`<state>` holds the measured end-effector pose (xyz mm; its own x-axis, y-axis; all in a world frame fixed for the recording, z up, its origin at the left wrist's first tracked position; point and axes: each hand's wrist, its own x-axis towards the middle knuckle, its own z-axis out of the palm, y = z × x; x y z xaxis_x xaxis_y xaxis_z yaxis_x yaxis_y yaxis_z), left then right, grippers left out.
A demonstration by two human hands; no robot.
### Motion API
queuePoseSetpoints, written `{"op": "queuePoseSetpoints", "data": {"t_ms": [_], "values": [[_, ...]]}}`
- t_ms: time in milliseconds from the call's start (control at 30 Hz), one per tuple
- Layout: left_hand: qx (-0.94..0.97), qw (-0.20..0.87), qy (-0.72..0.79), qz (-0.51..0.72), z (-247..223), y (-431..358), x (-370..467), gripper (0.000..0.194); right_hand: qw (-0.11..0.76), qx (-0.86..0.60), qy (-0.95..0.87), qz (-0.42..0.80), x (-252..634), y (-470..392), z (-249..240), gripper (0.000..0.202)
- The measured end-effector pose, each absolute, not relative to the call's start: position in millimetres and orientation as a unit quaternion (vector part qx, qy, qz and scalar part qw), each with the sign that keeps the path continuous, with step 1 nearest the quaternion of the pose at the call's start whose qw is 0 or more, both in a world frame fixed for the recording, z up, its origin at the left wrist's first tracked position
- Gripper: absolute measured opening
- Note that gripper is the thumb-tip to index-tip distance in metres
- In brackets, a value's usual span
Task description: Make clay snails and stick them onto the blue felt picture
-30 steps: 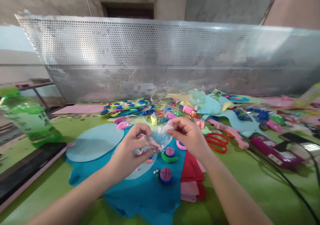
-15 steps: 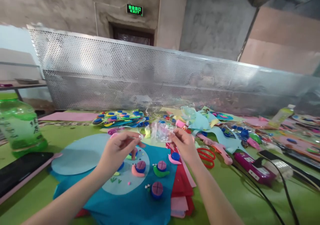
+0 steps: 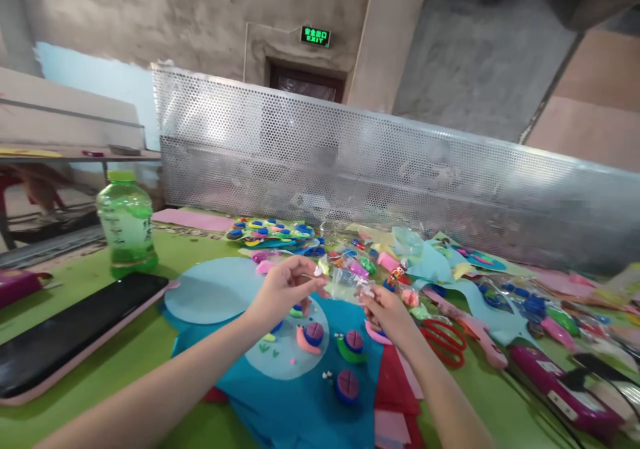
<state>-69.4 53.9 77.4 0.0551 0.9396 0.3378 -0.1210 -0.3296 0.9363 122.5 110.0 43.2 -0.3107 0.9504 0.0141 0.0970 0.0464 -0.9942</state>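
My left hand [image 3: 290, 288] pinches a small white lump [image 3: 319, 271], perhaps clay, between thumb and fingertips. In my right hand [image 3: 389, 310] is the edge of a small clear plastic bag [image 3: 345, 284], whose contents I cannot make out. Below both hands lies a blue sheet [image 3: 305, 416] with a pale blue disc [image 3: 273, 364] on it. A salmon clay snail [image 3: 311, 338] sits on the disc. To its right are a green clay snail [image 3: 353, 346] and, nearer me, a blue one [image 3: 347, 386] with white eyes. A pink snail [image 3: 376, 333] is partly behind my right hand.
Red-handled scissors [image 3: 444, 342] and a pink glue gun [image 3: 480, 339] lie at the right, near a purple power strip [image 3: 565, 389] with cables. On the left are a black phone [image 3: 75, 332] and a green bottle [image 3: 127, 226]. Clay pieces and wrappers clutter the back.
The view has swung left, so things appear further right. My two hands stay close together above the sheet, still holding the white lump and the bag, which now hangs lower.
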Motion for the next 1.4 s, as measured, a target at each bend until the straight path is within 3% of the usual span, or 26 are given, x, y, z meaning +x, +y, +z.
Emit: {"op": "queuePoseSetpoints", "data": {"t_ms": [833, 1067, 1233, 1400], "values": [[0.608, 0.387, 0.428, 0.546, 60, 69, -78, 0.017, 0.429, -0.399, -0.645, 0.491, 127, 114, 30, 0.04], [0.619, 0.404, 0.417, 0.53, 54, 66, -71, 0.02, 0.457, -0.424, -0.713, 0.321, 128, 107, 36, 0.044], [0.617, 0.439, 0.413, 0.506, 53, 60, -64, 0.02, 0.445, -0.281, -0.846, 0.086, 122, 83, 49, 0.037], [0.599, 0.494, 0.415, 0.474, 53, 50, -53, 0.025, 0.461, -0.212, -0.858, 0.072, 114, 72, 50, 0.024]]}}
